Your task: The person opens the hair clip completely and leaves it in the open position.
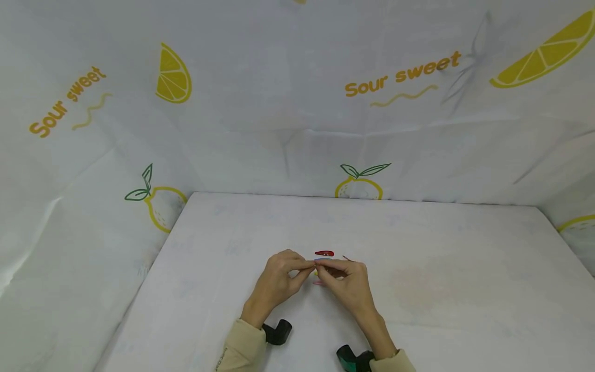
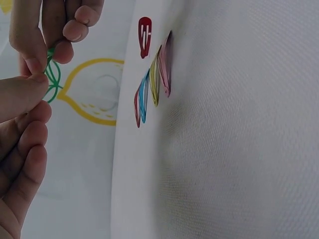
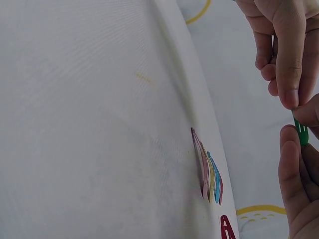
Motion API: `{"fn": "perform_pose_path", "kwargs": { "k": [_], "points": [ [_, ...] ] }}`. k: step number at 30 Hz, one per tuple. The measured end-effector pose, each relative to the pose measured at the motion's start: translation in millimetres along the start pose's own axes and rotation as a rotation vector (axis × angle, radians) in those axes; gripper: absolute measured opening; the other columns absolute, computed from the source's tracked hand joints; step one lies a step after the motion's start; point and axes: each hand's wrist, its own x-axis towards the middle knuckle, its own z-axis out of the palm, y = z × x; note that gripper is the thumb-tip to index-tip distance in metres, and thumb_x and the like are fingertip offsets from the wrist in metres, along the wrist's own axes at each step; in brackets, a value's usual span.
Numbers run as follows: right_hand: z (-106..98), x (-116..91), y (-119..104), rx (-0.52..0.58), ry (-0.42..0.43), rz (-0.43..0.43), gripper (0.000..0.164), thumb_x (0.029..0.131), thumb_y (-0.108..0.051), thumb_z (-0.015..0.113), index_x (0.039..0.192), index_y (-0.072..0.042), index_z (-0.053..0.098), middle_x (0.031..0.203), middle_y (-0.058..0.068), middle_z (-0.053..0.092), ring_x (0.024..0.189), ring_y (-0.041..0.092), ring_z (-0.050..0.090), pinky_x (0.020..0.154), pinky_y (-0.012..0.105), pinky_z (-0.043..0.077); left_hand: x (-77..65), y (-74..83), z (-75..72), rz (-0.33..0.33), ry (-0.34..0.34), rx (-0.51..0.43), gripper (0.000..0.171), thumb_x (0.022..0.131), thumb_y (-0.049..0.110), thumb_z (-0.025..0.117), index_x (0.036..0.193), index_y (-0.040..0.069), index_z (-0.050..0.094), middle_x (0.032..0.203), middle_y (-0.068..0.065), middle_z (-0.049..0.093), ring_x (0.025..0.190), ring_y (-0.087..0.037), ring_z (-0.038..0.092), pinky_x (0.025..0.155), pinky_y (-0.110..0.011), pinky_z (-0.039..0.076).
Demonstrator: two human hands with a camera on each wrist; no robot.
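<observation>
Both hands meet above the table, fingertips together. A small green snap hair clip [image 3: 301, 133] is pinched between them: my left hand [image 1: 275, 279] has its thumb and finger at one end, and my right hand [image 1: 349, 284] grips the other. Fingers cover most of the clip. Beneath the hands lies a row of hair clips: a red clip [image 1: 324, 253], a blue clip [image 2: 143, 98], a yellow clip [image 2: 155, 82] and a pink clip [image 2: 166, 69]. Apart from the row is another red clip [image 2: 144, 37], to the right.
A white-covered table [image 1: 441, 294] spreads around the hands. Behind it hangs a white cloth [image 1: 260, 93] with lemon prints and lettering. Black wrist devices [image 1: 279, 332] are worn at both wrists, beside beige sleeves [image 1: 244, 343].
</observation>
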Motion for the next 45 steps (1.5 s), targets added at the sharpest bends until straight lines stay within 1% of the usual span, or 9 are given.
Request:
{"fn": "perform_pose_path", "kwargs": {
  "k": [4,10,18,24,29,33,39,45],
  "points": [
    [0.9,0.6,0.1,0.002,0.011,0.007,0.015,0.085,0.005,0.075,0.093,-0.005,0.082,0.086,0.01,0.08,0.064,0.005,0.072,0.059,0.02,0.058,0.4,1.1,-0.4,-0.011,-0.004,0.007,0.012,0.082,0.005,0.084,0.093,0.009,0.084,0.078,0.001,0.077,0.073,-0.01,0.068,0.069,-0.017,0.053],
    [2.1,0.9,0.0,0.006,0.021,0.029,0.016,0.084,0.007,0.075,0.091,-0.005,0.082,0.085,0.01,0.08,0.065,0.003,0.07,0.059,0.019,0.058,1.1,2.0,-0.5,-0.012,-0.004,0.012,0.011,0.083,0.007,0.083,0.093,0.01,0.084,0.078,0.002,0.077,0.073,-0.009,0.068,0.069,-0.016,0.052],
    [3.3,1.4,-0.4,-0.027,0.028,0.038,0.015,0.082,0.008,0.076,0.09,-0.004,0.082,0.08,0.008,0.079,0.065,0.003,0.069,0.06,0.019,0.058,1.7,2.6,-0.8,-0.015,0.005,0.007,0.011,0.082,0.005,0.084,0.092,0.009,0.084,0.077,0.001,0.077,0.071,-0.008,0.067,0.067,-0.015,0.051],
    [4.5,1.5,-3.4,-0.043,0.038,0.051,0.015,0.082,0.007,0.077,0.089,-0.004,0.082,0.081,0.008,0.079,0.064,0.004,0.069,0.059,0.018,0.057,1.8,2.7,0.1,-0.029,-0.002,0.013,0.011,0.083,0.005,0.083,0.093,0.008,0.084,0.077,0.001,0.077,0.07,-0.008,0.065,0.066,-0.015,0.05],
    [4.8,1.4,-4.8,-0.054,0.043,0.046,0.015,0.082,0.007,0.076,0.089,-0.004,0.082,0.081,0.008,0.079,0.062,0.004,0.069,0.058,0.017,0.056,1.6,2.7,1.3,-0.044,-0.007,0.019,0.011,0.083,0.005,0.083,0.093,0.008,0.084,0.078,0.001,0.078,0.07,-0.008,0.066,0.066,-0.016,0.051],
    [5.8,1.2,-5.4,-0.068,0.043,0.042,0.014,0.082,0.008,0.075,0.089,-0.002,0.082,0.078,0.008,0.079,0.061,0.001,0.067,0.057,0.017,0.055,1.2,2.5,2.1,-0.046,0.002,0.023,0.012,0.082,0.005,0.084,0.093,0.008,0.084,0.078,0.0,0.078,0.07,-0.008,0.067,0.066,-0.017,0.051],
    [6.4,1.1,-4.9,-0.104,0.043,-0.001,0.014,0.081,0.009,0.076,0.09,0.0,0.082,0.076,0.009,0.079,0.057,-0.001,0.067,0.054,0.015,0.054,2.4,3.7,3.3,-0.037,0.015,-0.004,0.012,0.08,0.002,0.083,0.091,0.006,0.083,0.076,-0.002,0.078,0.067,-0.008,0.067,0.064,-0.015,0.051],
    [5.6,1.9,-4.2,-0.124,0.044,-0.026,0.016,0.081,0.01,0.076,0.09,-0.001,0.082,0.077,0.008,0.079,0.06,0.0,0.067,0.056,0.015,0.055,3.8,4.1,3.0,-0.03,0.02,-0.012,0.011,0.081,0.001,0.083,0.091,0.005,0.083,0.076,-0.002,0.078,0.066,-0.008,0.067,0.064,-0.014,0.051]
  ]
}}
